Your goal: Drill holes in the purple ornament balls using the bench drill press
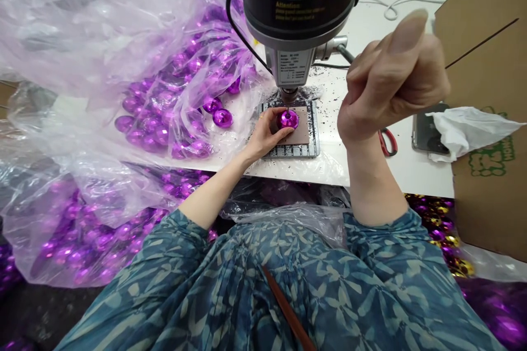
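Note:
My left hand (265, 132) pinches a shiny purple faceted ball (287, 119) between thumb and fingers. The ball rests on a brown board (302, 131) on the slotted metal base (313, 142) of a bench drill press (304, 16). Right above the ball is the drill's chuck (289, 94), its bit down at the ball's top. Raised at the right, my right hand (391, 79) is closed in a fist around the end of the drill press lever (345, 54); the grip itself is hidden in my fingers. Dark shavings lie around the base.
Two loose purple balls (223, 118) lie left of the base, beside a clear plastic bag (164, 82) full of them. Red-handled pliers (388, 142), a phone (428, 130) and white tissue (465, 129) lie right, near a cardboard box (489, 66). More bagged balls (94, 236) sit below the table.

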The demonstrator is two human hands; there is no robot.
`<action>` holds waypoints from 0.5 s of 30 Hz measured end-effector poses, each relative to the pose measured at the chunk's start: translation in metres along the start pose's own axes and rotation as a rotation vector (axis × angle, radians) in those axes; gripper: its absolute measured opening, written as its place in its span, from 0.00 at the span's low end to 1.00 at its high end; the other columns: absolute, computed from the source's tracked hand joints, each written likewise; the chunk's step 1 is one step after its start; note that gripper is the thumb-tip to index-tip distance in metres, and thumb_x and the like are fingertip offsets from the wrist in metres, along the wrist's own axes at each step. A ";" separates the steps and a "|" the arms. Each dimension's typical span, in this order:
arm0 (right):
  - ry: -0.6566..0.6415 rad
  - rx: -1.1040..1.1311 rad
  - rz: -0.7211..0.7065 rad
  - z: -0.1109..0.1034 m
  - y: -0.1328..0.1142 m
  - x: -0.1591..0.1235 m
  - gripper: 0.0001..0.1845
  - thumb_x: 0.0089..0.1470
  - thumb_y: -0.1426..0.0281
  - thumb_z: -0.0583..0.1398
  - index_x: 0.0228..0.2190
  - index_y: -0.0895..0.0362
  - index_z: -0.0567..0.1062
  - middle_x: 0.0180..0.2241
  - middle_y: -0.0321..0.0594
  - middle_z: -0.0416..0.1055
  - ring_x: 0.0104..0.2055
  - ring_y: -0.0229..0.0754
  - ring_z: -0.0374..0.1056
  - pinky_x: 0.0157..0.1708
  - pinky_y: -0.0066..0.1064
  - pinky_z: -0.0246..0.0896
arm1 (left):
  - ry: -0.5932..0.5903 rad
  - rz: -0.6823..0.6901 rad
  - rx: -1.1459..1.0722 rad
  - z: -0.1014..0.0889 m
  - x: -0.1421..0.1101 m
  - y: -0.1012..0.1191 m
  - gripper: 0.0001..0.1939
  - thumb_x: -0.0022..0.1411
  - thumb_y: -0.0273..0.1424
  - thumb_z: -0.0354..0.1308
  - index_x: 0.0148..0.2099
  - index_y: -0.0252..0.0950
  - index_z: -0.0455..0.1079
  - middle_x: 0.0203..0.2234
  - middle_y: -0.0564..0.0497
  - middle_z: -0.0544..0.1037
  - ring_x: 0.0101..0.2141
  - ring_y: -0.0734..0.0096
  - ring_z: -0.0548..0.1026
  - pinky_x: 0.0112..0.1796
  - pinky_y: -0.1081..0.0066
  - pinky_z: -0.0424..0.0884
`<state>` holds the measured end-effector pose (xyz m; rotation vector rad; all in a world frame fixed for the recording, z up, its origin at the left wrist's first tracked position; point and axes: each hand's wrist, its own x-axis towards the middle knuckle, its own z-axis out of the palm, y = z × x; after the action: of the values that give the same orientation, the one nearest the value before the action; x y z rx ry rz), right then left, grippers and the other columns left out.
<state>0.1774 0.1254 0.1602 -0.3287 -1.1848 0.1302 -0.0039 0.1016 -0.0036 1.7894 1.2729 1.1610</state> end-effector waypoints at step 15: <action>0.074 -0.114 -0.034 -0.014 0.023 -0.029 0.37 0.69 0.50 0.57 0.16 0.57 0.54 0.12 0.31 0.48 0.15 0.26 0.48 0.18 0.29 0.50 | 0.009 -0.011 -0.097 0.003 -0.001 0.003 0.33 0.66 0.53 0.75 0.62 0.40 0.71 0.58 0.40 0.82 0.59 0.51 0.83 0.63 0.53 0.78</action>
<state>0.1812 0.1369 0.1218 -0.4095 -1.1261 0.0206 -0.0004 0.0997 -0.0026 1.7070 1.2092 1.2048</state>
